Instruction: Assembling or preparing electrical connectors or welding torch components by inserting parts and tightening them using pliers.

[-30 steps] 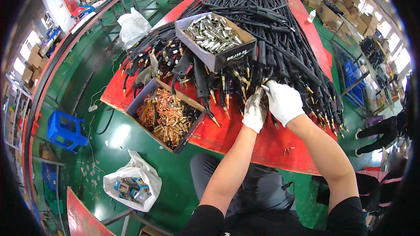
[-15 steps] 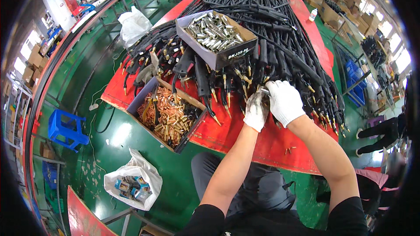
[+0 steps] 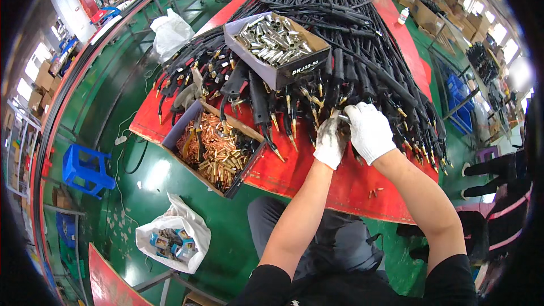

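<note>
Both my hands wear white gloves and meet at the front edge of a large heap of black welding torches (image 3: 362,39). The fingers of my left hand (image 3: 330,143) are closed, and the glove is smudged grey. My right hand (image 3: 371,133) pinches beside it. A bit of a silver nozzle (image 3: 344,118) shows between the fingers; the torch end under them is mostly hidden. To the left stands an open box of silver nozzles (image 3: 273,39), resting on the torches. Nearer me, a second box holds copper and brass tips (image 3: 212,150).
The red table (image 3: 283,178) carries everything, with a few loose copper tips (image 3: 375,192) near its front edge. On the green floor are a blue stool (image 3: 88,169) and a white sack (image 3: 195,229) of small packets. A white bottle (image 3: 403,16) stands on the table's far right.
My hands stay together at the same spot, with only slight finger movement. The view has shifted a little. At the far right, another person has moved slightly.
</note>
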Demonstrator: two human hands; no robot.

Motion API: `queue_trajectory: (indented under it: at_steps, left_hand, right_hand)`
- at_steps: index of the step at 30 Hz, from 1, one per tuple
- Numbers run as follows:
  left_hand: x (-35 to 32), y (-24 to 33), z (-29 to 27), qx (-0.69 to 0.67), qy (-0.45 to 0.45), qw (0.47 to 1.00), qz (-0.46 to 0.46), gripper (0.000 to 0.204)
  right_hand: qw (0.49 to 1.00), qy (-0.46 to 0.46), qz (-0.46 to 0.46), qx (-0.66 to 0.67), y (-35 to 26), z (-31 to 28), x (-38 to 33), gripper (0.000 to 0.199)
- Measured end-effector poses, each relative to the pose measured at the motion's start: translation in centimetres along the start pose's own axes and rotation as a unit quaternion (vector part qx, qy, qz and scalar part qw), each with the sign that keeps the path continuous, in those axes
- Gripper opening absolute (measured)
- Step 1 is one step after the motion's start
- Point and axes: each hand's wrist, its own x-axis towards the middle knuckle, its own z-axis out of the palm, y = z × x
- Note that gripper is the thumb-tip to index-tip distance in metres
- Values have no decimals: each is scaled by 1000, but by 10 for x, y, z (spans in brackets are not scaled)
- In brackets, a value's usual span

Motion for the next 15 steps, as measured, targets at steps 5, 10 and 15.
queue_trajectory:
  at_steps: [5, 10, 15]
  left_hand:
    - [-1, -32, 2, -299, -19, 943, -145, 35]
    - [-2, -24, -3, -312, -40, 942, -120, 41]
    - [-2, 2, 1, -342, -37, 929, -138, 37]
  right_hand:
    - [985, -130, 113, 17, -15, -7, 11, 18]
    - [998, -47, 50, -12, -16, 0, 8, 28]
    - [1000, -23, -2, 0, -6, 3, -4, 31]
